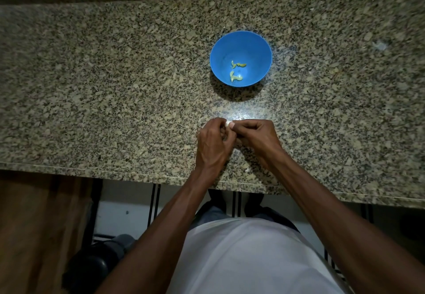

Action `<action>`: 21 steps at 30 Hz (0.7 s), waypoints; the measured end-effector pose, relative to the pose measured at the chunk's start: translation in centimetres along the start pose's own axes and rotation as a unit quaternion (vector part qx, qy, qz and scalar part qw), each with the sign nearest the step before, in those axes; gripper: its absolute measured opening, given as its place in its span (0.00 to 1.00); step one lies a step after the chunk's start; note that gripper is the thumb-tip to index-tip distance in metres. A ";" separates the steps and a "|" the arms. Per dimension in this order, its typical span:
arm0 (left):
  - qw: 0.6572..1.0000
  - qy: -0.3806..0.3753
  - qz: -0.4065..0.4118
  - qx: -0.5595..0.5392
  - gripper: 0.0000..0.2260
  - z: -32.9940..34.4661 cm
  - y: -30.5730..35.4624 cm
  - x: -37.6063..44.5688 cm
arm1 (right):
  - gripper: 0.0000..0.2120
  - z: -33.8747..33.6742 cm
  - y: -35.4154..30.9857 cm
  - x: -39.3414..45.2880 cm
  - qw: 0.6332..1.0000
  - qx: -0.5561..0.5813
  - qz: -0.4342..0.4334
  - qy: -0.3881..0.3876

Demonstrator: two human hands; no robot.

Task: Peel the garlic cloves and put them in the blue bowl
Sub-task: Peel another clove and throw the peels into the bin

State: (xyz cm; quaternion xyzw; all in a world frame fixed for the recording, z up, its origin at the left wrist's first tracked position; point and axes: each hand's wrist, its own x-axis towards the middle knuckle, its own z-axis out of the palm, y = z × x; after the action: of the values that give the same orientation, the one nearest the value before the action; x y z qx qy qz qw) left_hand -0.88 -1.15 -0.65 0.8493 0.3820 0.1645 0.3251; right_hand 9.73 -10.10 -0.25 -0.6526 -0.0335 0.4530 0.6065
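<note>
A few yellowish peeled garlic pieces (236, 71) already lie in the round blue plastic bowl (259, 47) on the speckled granite worktop (115, 75). Nearer the edge, left hand (212, 144) and right hand (257, 136) together pinch a small white garlic clove (229, 123), each grip curled tight, peeling apparently unfinished.

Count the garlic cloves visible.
3: two pale peeled garlic cloves in the round blue plastic bowl, one clove pinched between both hands; others may be hidden.

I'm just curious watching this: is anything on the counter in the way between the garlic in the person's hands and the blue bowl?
Nothing visible is. The garlic clove is pinched between the left hand and right hand, and only bare countertop lies between them and the blue bowl.
</note>
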 end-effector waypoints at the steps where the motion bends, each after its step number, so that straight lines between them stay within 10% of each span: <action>1: 1.000 -0.003 -0.001 0.006 0.04 0.1 0.0 0.0 | 0.09 0.1 0.0 0.0 1.000 0.000 0.008 -0.001; 10: 0.984 -0.058 -0.114 -0.125 0.09 -1.1 -0.9 0.3 | 0.08 -0.4 0.4 0.0 1.000 -0.013 0.007 -0.008; 21: 0.822 -0.114 -0.354 -0.431 0.10 -1.5 -2.1 0.3 | 0.06 -0.3 0.0 1.7 0.987 -0.156 -0.044 0.001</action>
State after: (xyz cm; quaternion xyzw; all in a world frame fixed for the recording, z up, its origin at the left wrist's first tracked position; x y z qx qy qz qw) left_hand -2.61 0.72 -0.93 0.4414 0.5068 0.0879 0.7353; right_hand 10.95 -9.36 -1.25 -0.7373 -0.1317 0.4149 0.5166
